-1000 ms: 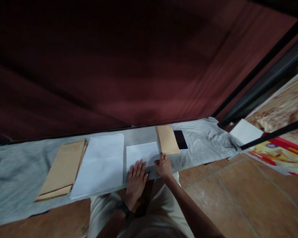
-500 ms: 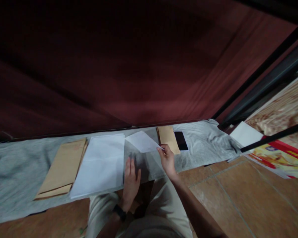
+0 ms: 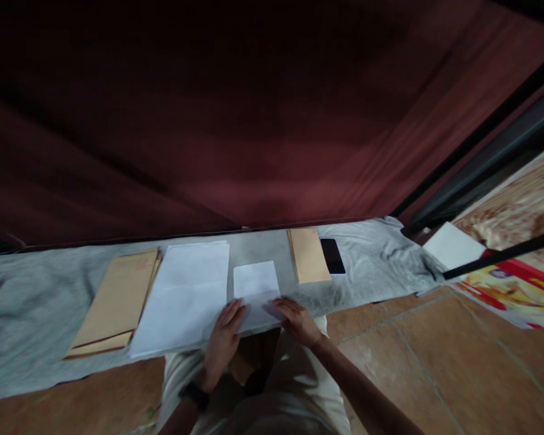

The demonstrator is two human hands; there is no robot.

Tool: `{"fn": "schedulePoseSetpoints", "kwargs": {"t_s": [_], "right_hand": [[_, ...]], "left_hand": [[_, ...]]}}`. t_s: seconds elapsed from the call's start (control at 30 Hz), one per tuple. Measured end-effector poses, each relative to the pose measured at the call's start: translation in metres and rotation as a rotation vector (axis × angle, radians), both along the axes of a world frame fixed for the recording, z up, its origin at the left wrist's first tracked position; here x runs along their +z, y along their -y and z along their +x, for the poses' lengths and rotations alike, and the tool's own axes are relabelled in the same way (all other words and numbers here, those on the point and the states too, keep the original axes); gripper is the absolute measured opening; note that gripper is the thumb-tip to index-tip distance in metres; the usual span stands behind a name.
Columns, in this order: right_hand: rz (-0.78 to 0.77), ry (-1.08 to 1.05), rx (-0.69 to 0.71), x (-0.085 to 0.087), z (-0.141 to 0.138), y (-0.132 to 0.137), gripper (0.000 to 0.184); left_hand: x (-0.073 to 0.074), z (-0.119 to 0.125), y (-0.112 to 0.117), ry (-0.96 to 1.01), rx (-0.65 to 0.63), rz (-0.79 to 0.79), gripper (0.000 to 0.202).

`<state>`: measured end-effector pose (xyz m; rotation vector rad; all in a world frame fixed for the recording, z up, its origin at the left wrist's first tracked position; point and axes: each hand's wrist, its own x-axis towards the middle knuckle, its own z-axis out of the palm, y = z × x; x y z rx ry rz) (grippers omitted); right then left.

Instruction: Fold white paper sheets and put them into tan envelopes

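A folded white sheet of paper [image 3: 255, 280] lies squared up on the grey cloth in front of me, its near part in shadow. My left hand [image 3: 223, 337] has its fingers together on the sheet's near left edge; a dark band circles that wrist. At the near right edge, the fingers of my right hand [image 3: 300, 323] are bent over the same sheet. Just left of it is a stack of larger white sheets [image 3: 184, 296]. Small brown envelopes [image 3: 310, 257] sit to the right, beside a dark-screened phone [image 3: 332, 256].
Large brown envelopes [image 3: 115, 296] lie left of the white stack. The grey cloth [image 3: 376, 257] covers a long narrow surface against a dark red hanging [image 3: 263, 151]. Off to the right are a black frame bar [image 3: 503, 260] and a red and yellow box [image 3: 512, 290].
The sheet has moved down toward me and turned straight, from a slanted position in my right hand. My right hand came nearer; my left hand shifted slightly left onto the sheet.
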<state>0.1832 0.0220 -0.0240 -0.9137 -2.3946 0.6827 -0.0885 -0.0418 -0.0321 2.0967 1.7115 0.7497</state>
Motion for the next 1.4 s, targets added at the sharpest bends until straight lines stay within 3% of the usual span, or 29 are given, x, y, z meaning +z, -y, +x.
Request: {"fn": "schedulePoseSetpoints", "kwargs": {"t_s": [0.1,0.27,0.37,0.43,0.6,0.73,0.93,1.1,1.2,1.3,1.4], "right_hand": [[-0.018,0.105,0.001,-0.004,0.006,-0.002,0.06],[-0.034,0.116,-0.005,-0.012,0.006,-0.006,0.062],[-0.024,0.124,-0.008,-0.014,0.005,-0.005,0.062],[-0.015,0.14,-0.006,-0.014,0.004,-0.004,0.06],[0.008,0.165,-0.025,-0.013,0.003,-0.003,0.057],[0.02,0.181,-0.028,-0.015,0.004,-0.003,0.055],[-0.012,0.117,-0.018,-0.019,0.005,-0.005,0.052],[-0.048,0.003,-0.014,-0.017,0.007,-0.006,0.046],[-0.056,-0.026,0.004,-0.012,0.011,-0.004,0.04],[-0.082,-0.044,-0.015,-0.007,0.015,-0.001,0.033],[-0.104,-0.019,-0.081,-0.004,0.013,-0.003,0.032]], "left_hand": [[-0.003,-0.008,-0.001,-0.073,-0.068,-0.054,0.081],[0.016,-0.018,-0.018,-0.05,-0.17,-0.229,0.071],[0.03,-0.004,-0.04,-0.026,-0.172,-0.147,0.063],[0.032,0.017,-0.057,-0.08,-0.15,-0.057,0.053],[0.011,0.059,-0.091,-0.283,-0.161,0.021,0.051],[-0.004,0.052,-0.098,-0.319,-0.101,0.066,0.055],[-0.006,0.005,-0.072,-0.243,-0.045,0.022,0.057],[0.013,-0.026,-0.025,-0.096,-0.207,-0.104,0.05],[0.03,-0.033,-0.005,-0.072,-0.262,-0.157,0.062],[0.039,-0.032,0.002,-0.102,-0.3,-0.159,0.081],[0.036,-0.027,-0.004,-0.081,-0.253,-0.119,0.058]]}}
